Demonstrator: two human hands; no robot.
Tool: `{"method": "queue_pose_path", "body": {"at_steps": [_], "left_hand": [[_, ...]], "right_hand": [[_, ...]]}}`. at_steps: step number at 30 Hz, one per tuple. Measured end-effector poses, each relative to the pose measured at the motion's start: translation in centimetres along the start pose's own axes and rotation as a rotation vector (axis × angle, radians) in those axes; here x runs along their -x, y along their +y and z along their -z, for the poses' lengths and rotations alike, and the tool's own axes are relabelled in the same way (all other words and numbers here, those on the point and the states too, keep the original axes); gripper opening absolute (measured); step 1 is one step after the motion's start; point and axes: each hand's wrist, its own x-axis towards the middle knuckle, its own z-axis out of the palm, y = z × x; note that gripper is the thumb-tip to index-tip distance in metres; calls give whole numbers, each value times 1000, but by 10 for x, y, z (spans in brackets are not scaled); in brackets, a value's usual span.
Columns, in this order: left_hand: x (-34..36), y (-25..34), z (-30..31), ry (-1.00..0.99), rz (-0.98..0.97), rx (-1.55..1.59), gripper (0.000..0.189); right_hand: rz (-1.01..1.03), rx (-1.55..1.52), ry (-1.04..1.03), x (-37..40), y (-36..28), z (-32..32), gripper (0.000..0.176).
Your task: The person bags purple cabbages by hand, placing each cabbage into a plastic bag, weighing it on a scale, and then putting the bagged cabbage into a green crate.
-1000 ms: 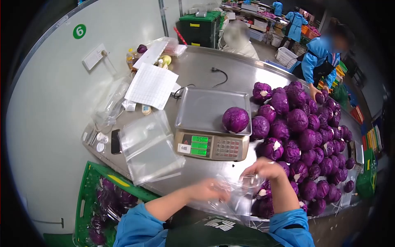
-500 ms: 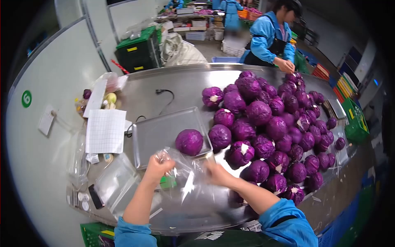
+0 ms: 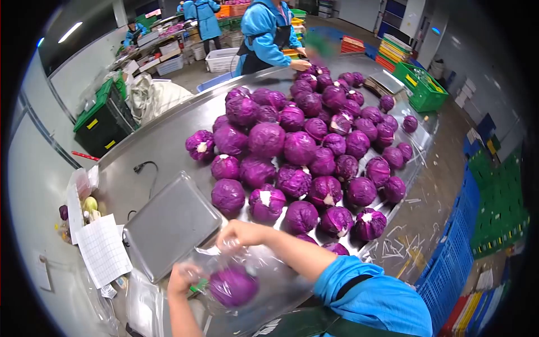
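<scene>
The purple cabbage (image 3: 233, 285) that sat on the scale's metal tray (image 3: 174, 227) is now off it and inside the clear plastic bag (image 3: 275, 269), low between the left hand (image 3: 184, 276) and right hand (image 3: 241, 235). The camera's view has swung rightward, bringing in a blue crate (image 3: 449, 241) and white scraps (image 3: 401, 247) on the floor; the green crate of bagged cabbages at lower left has slipped from view.
</scene>
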Motion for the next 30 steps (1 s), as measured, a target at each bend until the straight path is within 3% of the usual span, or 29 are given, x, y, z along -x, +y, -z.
{"method": "queue_pose_path", "body": {"at_steps": [2, 4, 6, 8, 9, 10, 11, 12, 13, 14, 15, 17, 18, 19, 20, 22, 24, 26, 27, 30], "left_hand": [[22, 22, -29, -128, 1, -524, 4], [38, 13, -60, -378, -257, -574, 9], [51, 32, -133, -390, -298, -615, 6], [55, 22, -169, -423, -377, -649, 9], [53, 19, -183, -440, -380, -649, 9], [51, 15, -197, -458, -420, -620, 9], [47, 13, -207, -472, -462, -594, 10], [45, 15, -215, -479, -466, -596, 10], [45, 19, -222, -459, -458, -590, 10], [43, 23, -228, -438, -456, -585, 10], [41, 21, -235, -453, -565, -611, 11], [42, 25, -245, -453, -554, -621, 11], [42, 25, -249, -449, -541, -628, 12], [40, 20, -247, -463, -546, -581, 12], [37, 25, -250, -451, -546, -587, 12], [31, 40, -259, -498, -518, -617, 11], [25, 43, -265, -485, -432, -653, 11], [17, 46, -271, -480, -356, -695, 11], [16, 48, -275, -477, -310, -672, 11], [12, 54, -276, -429, -171, -690, 10]], "right_hand": [[-7, 216, -114, 57, -37, 4, 19], [-186, 393, -255, 108, -71, -8, 24], [-218, 222, -367, 151, -85, -9, 24], [-194, -67, -196, 187, -83, 7, 22], [-222, -125, -14, 201, -89, 20, 21], [-228, 13, 284, 214, -78, 34, 23], [-443, -107, 635, 229, -72, 48, 27], [-321, 533, 874, 245, -58, 67, 33], [-369, 767, 1074, 267, -47, 88, 42], [-270, 542, 1260, 295, -24, 113, 50], [-320, 801, 1392, 318, -30, 128, 54], [-444, 1252, 1521, 378, -26, 160, 57], [-586, 1117, 1563, 391, -45, 164, 61], [-602, 1185, 1666, 422, -24, 181, 61], [-651, 1156, 1678, 434, -24, 191, 56], [-462, 1107, 1657, 424, -36, 207, 48], [-301, 825, 1574, 401, -28, 228, 41], [-429, 770, 1399, 361, -23, 242, 45], [-398, 753, 1291, 342, -13, 250, 49], [-349, 572, 1222, 290, 10, 275, 59]]}}
